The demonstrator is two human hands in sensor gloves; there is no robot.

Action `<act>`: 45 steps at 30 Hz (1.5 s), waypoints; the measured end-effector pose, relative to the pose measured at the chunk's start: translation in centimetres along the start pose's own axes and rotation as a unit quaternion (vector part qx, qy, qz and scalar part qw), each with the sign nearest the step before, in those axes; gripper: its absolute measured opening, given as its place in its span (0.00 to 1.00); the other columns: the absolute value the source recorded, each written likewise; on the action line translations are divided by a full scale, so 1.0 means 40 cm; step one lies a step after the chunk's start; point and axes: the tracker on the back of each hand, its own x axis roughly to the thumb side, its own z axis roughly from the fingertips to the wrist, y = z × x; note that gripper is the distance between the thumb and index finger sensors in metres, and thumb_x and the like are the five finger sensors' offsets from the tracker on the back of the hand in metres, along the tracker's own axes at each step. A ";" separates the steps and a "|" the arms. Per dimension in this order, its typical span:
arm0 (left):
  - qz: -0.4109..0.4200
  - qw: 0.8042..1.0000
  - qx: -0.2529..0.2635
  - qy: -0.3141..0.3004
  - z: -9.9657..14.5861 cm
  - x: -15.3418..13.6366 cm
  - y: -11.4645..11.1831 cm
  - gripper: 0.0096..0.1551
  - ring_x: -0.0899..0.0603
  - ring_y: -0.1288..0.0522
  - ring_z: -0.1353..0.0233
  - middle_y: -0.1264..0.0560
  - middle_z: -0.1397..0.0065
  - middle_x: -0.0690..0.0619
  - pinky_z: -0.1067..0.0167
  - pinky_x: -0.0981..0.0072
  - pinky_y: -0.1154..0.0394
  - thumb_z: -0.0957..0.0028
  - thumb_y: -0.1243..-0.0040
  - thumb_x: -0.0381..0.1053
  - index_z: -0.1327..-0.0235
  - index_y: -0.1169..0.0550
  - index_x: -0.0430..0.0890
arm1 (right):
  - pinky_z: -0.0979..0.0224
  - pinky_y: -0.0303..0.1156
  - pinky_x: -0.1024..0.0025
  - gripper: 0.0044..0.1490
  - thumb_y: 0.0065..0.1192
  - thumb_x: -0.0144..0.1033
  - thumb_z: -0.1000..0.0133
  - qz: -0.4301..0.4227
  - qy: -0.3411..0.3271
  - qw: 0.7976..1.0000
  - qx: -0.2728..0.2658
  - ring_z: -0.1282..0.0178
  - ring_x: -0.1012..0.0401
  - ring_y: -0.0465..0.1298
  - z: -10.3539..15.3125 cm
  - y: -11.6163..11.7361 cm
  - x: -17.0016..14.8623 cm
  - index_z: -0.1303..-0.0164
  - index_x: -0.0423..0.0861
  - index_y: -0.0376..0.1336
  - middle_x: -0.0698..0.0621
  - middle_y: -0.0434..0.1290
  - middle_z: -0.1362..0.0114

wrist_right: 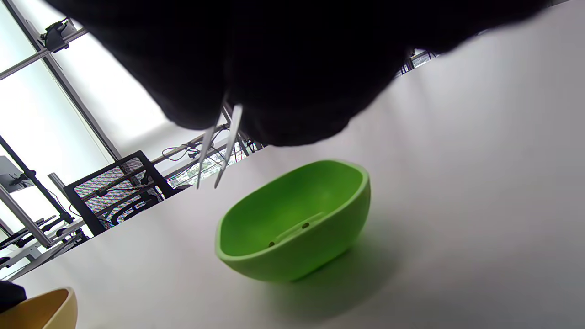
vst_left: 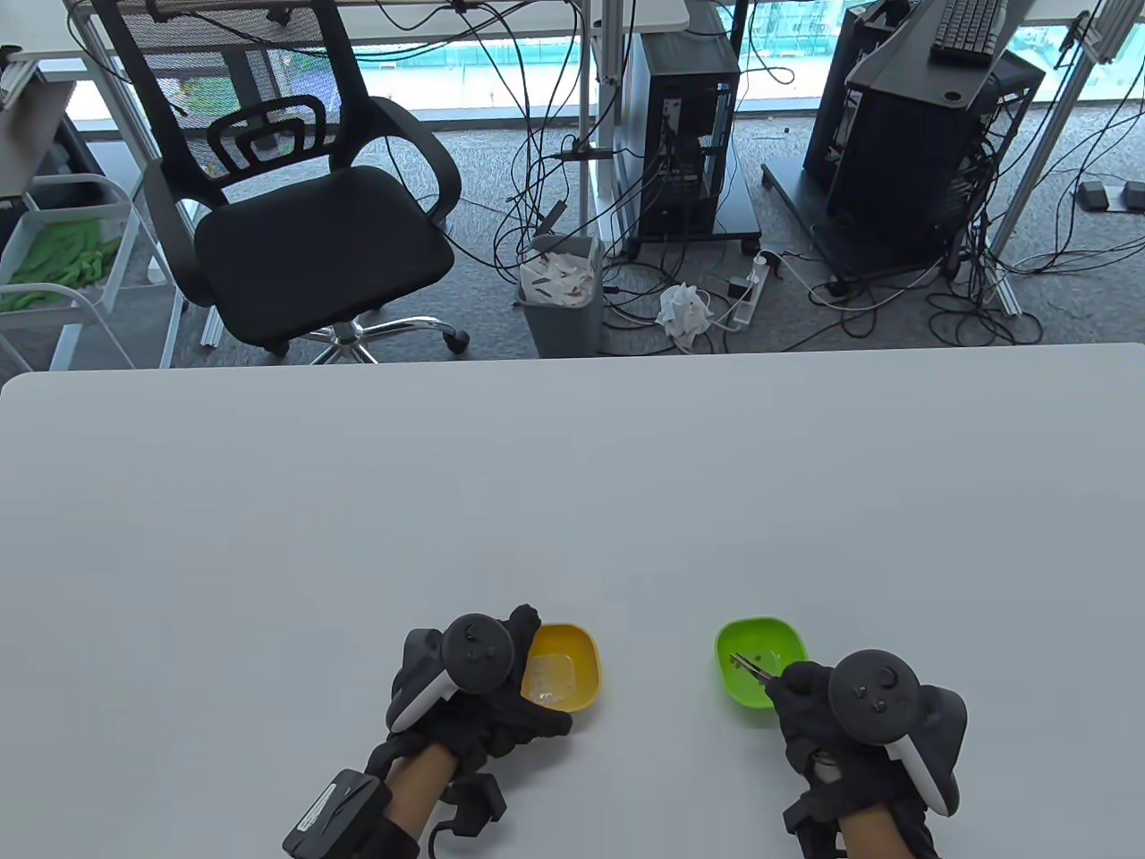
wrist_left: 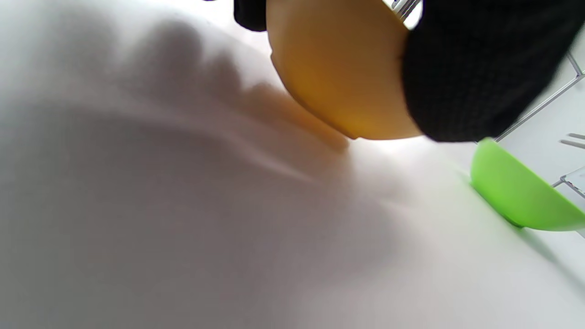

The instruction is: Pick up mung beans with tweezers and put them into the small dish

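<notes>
A small yellow dish (vst_left: 564, 677) sits on the white table near its front edge; my left hand (vst_left: 483, 689) grips its left rim, and it fills the top of the left wrist view (wrist_left: 338, 73). A small green dish (vst_left: 759, 658) stands to its right, with a few small dark beans (wrist_right: 305, 225) inside. My right hand (vst_left: 809, 693) pinches metal tweezers (vst_left: 747, 667), whose tips hang over the green dish. In the right wrist view the tweezers (wrist_right: 218, 151) are slightly apart with nothing between the tips.
The white table (vst_left: 572, 501) stretches far beyond both dishes. Behind its far edge stand an office chair (vst_left: 304, 197), a grey bin (vst_left: 561, 291) and computer towers with cables on the floor.
</notes>
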 end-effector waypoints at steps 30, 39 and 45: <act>-0.072 0.995 0.062 -0.011 0.116 0.045 0.046 0.62 0.28 0.63 0.15 0.56 0.12 0.45 0.25 0.31 0.64 0.51 0.45 0.75 0.17 0.57 0.48 | 0.72 0.80 0.73 0.23 0.70 0.41 0.45 -0.025 -0.003 1.000 -0.003 0.73 0.62 0.80 0.001 0.000 -0.006 0.52 0.37 0.78 0.41 0.82 0.57; -0.142 0.984 0.111 -0.006 0.210 0.102 0.055 0.53 0.28 0.62 0.15 0.54 0.12 0.43 0.25 0.31 0.62 0.46 0.56 0.74 0.15 0.52 0.47 | 0.72 0.80 0.72 0.24 0.68 0.41 0.45 -0.027 0.004 0.999 -0.048 0.72 0.62 0.80 0.007 -0.006 -0.008 0.51 0.36 0.77 0.41 0.82 0.57; -0.140 0.984 0.112 -0.002 0.210 0.095 0.041 0.52 0.28 0.62 0.15 0.54 0.12 0.45 0.25 0.32 0.63 0.46 0.57 0.73 0.15 0.53 0.47 | 0.71 0.80 0.72 0.24 0.68 0.41 0.45 -0.005 0.012 0.996 -0.091 0.72 0.61 0.81 0.011 -0.014 -0.009 0.50 0.36 0.77 0.41 0.81 0.56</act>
